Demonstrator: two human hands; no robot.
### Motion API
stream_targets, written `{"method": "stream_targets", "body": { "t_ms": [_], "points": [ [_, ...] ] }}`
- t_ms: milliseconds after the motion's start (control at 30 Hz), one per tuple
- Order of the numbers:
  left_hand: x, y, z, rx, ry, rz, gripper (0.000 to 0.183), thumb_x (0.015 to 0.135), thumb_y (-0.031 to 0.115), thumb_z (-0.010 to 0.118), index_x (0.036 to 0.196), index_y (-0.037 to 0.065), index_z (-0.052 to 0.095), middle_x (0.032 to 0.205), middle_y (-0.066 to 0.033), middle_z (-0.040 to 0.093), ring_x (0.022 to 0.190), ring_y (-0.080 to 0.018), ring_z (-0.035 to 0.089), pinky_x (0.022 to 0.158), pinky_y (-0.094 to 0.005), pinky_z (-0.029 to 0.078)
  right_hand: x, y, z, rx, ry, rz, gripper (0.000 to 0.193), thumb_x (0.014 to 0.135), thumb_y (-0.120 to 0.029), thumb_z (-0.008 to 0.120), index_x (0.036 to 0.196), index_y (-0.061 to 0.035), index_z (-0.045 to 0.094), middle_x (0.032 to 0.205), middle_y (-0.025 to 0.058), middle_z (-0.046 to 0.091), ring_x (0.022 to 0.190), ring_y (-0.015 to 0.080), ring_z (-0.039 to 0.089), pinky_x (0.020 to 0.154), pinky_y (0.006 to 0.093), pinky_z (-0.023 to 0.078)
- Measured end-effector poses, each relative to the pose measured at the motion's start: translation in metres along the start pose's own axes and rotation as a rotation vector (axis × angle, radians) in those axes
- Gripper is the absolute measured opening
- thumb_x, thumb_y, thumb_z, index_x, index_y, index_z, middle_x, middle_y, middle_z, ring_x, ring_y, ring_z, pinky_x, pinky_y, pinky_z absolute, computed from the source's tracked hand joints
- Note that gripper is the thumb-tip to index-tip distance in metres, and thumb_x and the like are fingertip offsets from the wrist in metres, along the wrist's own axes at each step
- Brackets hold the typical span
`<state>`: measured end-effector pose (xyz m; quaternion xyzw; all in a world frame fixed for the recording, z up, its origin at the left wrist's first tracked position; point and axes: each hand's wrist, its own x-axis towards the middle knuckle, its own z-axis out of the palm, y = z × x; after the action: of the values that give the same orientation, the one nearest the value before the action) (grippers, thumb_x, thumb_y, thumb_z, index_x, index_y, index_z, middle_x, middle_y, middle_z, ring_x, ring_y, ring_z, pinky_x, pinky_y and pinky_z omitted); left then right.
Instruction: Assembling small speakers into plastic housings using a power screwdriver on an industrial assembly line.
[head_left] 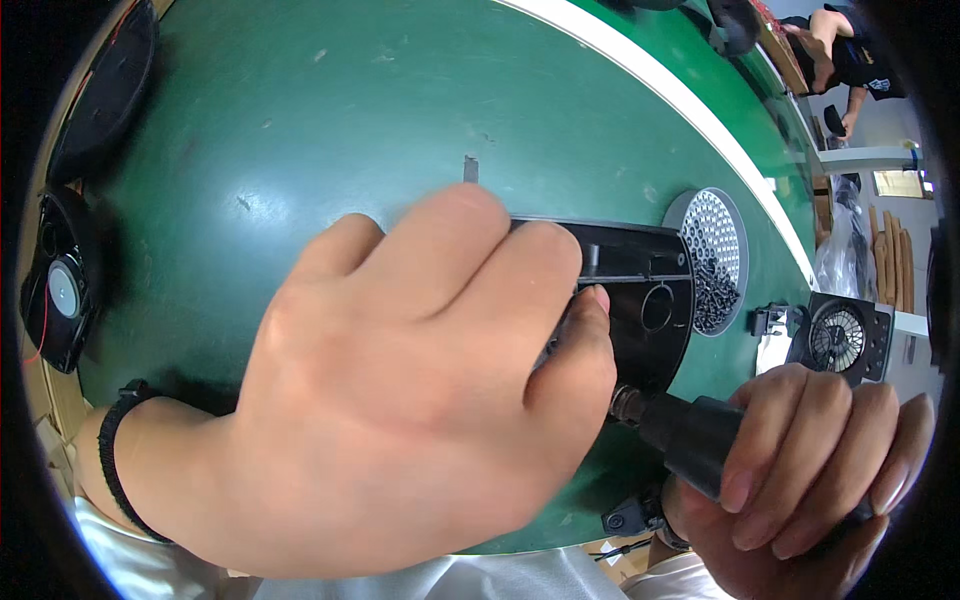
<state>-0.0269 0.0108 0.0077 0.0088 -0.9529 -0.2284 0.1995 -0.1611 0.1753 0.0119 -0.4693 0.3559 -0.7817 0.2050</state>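
Observation:
My left hand [420, 390] fills the middle of the view, its fingers curled over the left part of a black plastic housing [640, 300]. The thumb tip presses at the housing's inner side; most of that end is hidden under the hand. The housing's right end is rounded and has ribs and a ring-shaped boss. At the lower right, my right hand [810, 460] wraps around a black power screwdriver [690, 440]. Its metal nose points left and meets the housing's lower edge beside my left thumb. The bit's tip and any screw under it are hidden.
A grey round bowl [743, 235] of black screws [714, 295] stands right of the housing. Beyond it lies a black fan unit [838, 335]. Black shells, one with a round speaker [63, 287], line the left edge. Another person [865, 50] is at the upper right.

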Motion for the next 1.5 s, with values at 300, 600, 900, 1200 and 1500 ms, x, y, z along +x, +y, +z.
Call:
{"method": "stream_targets", "body": {
  "t_ms": [300,600,900,1200,1500],
  "points": [
    [-0.001,-0.001,0.005,-0.014,0.155,0.105,0.059,0.046,0.016,0.085,0.102,0.004,0.073,0.103,-0.0151,0.062,0.079,-0.0293,0.064,0.061,-0.0382,0.051,-0.007,0.004,0.005,-0.033,-0.080,0.011,0.022,0.101,-0.025,0.060,0.112,-0.0116,0.046,0.082,0.0047,0.053,0.071,0.0177,0.056,0.067,0.0372,0.051],
    [-0.006,0.017,-0.018,0.049,-0.087,0.004,0.063,0.059,0.022,0.087,0.117,0.007,0.071,0.115,-0.0129,0.061,0.097,-0.0302,0.062,0.069,-0.0405,0.050,0.012,-0.030,0.048,-0.257,0.111,0.101,0.033,0.095,-0.022,0.075,0.104,-0.0095,0.045,0.069,0.0074,0.059,0.057,0.0206,0.057,0.055,0.0375,0.052],
    [0.035,-0.039,-0.040,-0.142,-0.175,-0.081,0.061,0.072,0.019,0.085,0.127,-0.001,0.066,0.101,-0.0181,0.066,0.100,-0.0346,0.064,0.087,-0.0453,0.054,0.042,-0.116,-0.020,-0.131,0.286,-0.359,0.035,0.105,-0.017,0.049,0.133,0.0026,0.040,0.075,0.0011,0.041,0.060,0.0095,0.044,0.060,0.0260,0.041],
    [0.226,-0.255,-0.041,0.258,0.190,-0.832,0.057,0.067,0.042,0.080,0.110,0.004,0.077,0.111,-0.0200,0.075,0.112,-0.0345,0.069,0.104,-0.0410,0.047,0.043,-0.137,-0.061,-0.264,0.473,-0.404,0.022,0.107,-0.014,0.046,0.125,-0.0023,0.042,0.077,0.0016,0.039,0.064,0.0094,0.041,0.065,0.0260,0.041],
    [0.310,-0.294,-0.007,0.922,0.524,-0.544,0.081,0.083,0.079,0.056,0.133,0.017,0.069,0.137,-0.0190,0.066,0.129,-0.0469,0.057,0.114,-0.0431,0.041,0.046,-0.109,-0.069,-0.414,0.427,-0.281,0.038,0.107,-0.023,0.041,0.138,0.0002,0.042,0.078,0.0019,0.042,0.062,0.0098,0.042,0.063,0.0263,0.041]
  ]
}}
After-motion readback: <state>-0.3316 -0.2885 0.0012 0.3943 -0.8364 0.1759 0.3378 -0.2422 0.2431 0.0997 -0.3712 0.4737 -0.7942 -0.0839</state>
